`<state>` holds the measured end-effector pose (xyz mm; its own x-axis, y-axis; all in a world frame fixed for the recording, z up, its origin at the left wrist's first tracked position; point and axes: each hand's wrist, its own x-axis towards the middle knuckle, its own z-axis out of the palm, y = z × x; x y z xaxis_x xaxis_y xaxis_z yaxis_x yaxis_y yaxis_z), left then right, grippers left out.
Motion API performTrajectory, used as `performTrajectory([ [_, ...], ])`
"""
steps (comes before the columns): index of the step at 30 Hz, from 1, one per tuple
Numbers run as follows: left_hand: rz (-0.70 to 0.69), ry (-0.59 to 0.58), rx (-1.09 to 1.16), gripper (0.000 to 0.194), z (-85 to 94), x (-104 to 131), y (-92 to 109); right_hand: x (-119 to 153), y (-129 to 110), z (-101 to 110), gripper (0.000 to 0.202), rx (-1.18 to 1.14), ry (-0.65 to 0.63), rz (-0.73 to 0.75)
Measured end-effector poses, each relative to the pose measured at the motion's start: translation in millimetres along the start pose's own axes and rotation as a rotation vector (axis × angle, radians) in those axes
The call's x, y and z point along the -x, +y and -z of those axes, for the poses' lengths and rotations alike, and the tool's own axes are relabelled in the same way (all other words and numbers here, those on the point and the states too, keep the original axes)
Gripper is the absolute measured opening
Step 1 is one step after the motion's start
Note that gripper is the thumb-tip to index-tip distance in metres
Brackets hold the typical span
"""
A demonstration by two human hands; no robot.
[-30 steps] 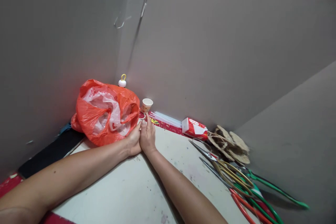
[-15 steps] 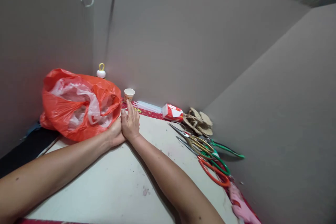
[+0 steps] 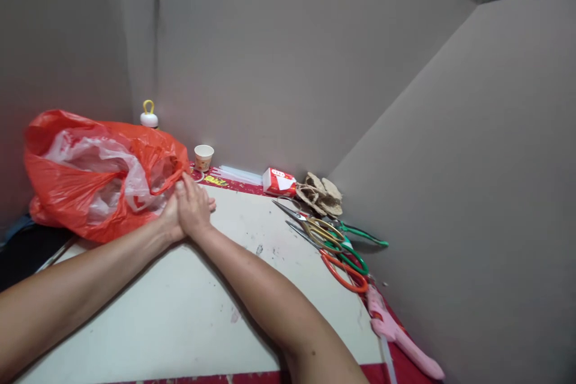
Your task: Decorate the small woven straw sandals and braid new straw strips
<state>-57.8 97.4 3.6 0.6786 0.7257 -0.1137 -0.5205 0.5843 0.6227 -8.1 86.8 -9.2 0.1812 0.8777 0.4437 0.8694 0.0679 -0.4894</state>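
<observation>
While the right hand [image 3: 194,204] lies flat, fingers straight, over the left hand [image 3: 169,222], whose grip I cannot tell, a red bag [image 3: 103,175] sits just beside them.

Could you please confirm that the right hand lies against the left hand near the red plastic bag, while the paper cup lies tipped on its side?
Not quite: the paper cup stands upright, as the head view shows. The right hand does lie against the left hand near the red plastic bag.
</observation>
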Motion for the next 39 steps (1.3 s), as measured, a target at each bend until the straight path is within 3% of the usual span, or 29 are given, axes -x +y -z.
performTrajectory([
  [6,0.139,0.053,0.07,0.07,-7.1,2.3,10.1,6.2,42.1,11.8,0.046,-0.072,-0.03,-0.013],
  [11,0.136,0.127,0.068,0.072,-10.4,1.8,19.0,31.5,48.9,21.3,0.046,-0.181,-0.13,0.131],
  [15,0.112,0.199,0.07,0.077,-10.3,2.1,16.9,32.6,62.1,29.8,0.037,-0.314,-0.146,0.172],
  [18,0.151,0.138,0.071,0.08,-8.4,1.5,14.9,22.3,80.1,37.7,0.031,-0.406,-0.094,0.08],
  [23,0.135,0.066,-0.1,0.074,0.6,-2.1,18.5,11.6,106.0,68.0,0.036,-0.526,-0.002,-0.229],
  [28,-0.007,0.177,-0.399,0.062,5.4,-5.2,24.2,27.8,95.0,91.2,0.044,-0.57,-0.075,-0.355],
  [34,-0.152,0.111,-0.669,0.062,3.0,-1.5,35.2,42.3,52.5,77.3,0.05,-0.529,-0.32,-0.189],
  [36,-0.181,0.118,-0.703,0.063,6.6,-3.0,41.8,41.6,51.8,75.2,0.048,-0.488,-0.366,-0.136],
  [39,-0.192,0.121,-0.67,0.062,13.5,-7.6,51.3,41.3,66.1,72.0,0.058,-0.37,-0.313,-0.155],
])
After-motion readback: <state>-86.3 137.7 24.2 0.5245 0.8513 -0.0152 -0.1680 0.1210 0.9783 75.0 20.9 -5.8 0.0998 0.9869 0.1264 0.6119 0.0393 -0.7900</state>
